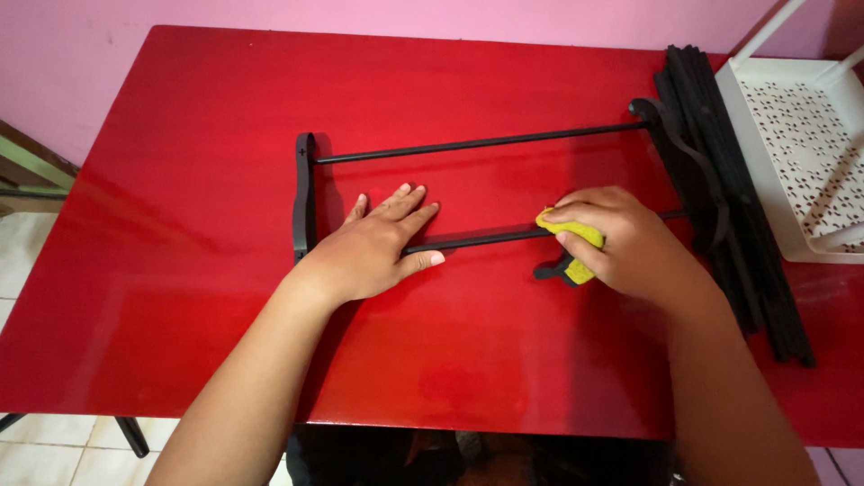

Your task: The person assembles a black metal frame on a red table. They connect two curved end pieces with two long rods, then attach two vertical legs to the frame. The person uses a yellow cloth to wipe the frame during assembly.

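Nearest the camera, the left hand (378,245) lies flat and spread on the red bench (180,270), palm down, fingers pointing away; its fingertips rest across the near rod (477,239) of a black frame (306,198) and pin it down, gripping nothing. Just to the right, the right hand (621,241) is closed around a yellow-and-black tool handle (571,247), probably a short screwdriver or ratchet, which sits against that same near rod.

The frame lies flat in the middle of the bench: two thin black rods run left to right between a curved end bracket on the left and another (684,153) on the right. It looks like thin metal, so I judge it light and stiff along the rods, yet apt to slide on the glossy bench top and to twist at its joints. The end brackets give the surest hold; a rod held mid-span may flex.

Further right lies a stack of black slats (765,270), and beyond it a white perforated rack (801,135).
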